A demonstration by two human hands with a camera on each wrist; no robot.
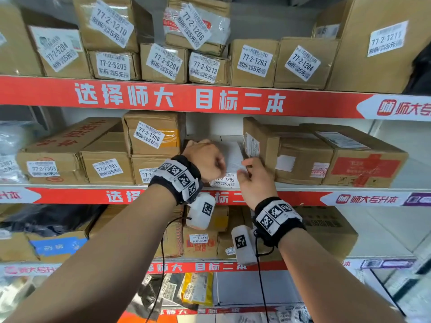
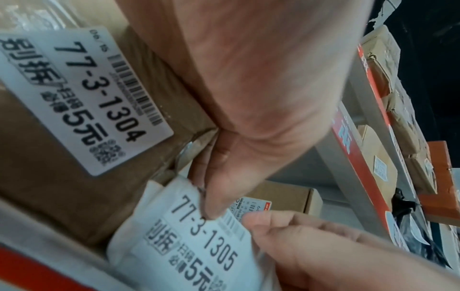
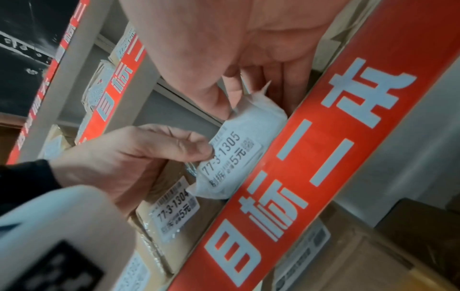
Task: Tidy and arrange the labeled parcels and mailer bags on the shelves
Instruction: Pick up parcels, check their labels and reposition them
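Because the white mailer bag (image 1: pixel 229 159) labelled 77-3-1305 is soft and slumps in the narrow gap on the middle shelf (image 1: pixel 326 186), you have both hands on it at once. Your left hand (image 1: pixel 205 159) curls over its left side, thumb and fingertips pinching the bag's edge just above the label (image 2: pixel 199 232), right beside the brown box marked 77-3-1304 (image 2: pixel 74 102). Your right hand (image 1: pixel 254 180) takes the other side, fingers closed on the bag's crumpled end next to the taller carton (image 1: pixel 258 145) on the right. That two-sided hold seems meant to stand the bag up with its label facing out, flush with the red shelf strip (image 3: pixel 323 157) like the numbered boxes around it. The bag sits at the shelf's front lip, squeezed between box and carton, so it will likely sag or tip forward if you let go of one side too early. Seat its base first, then ease your fingers away.
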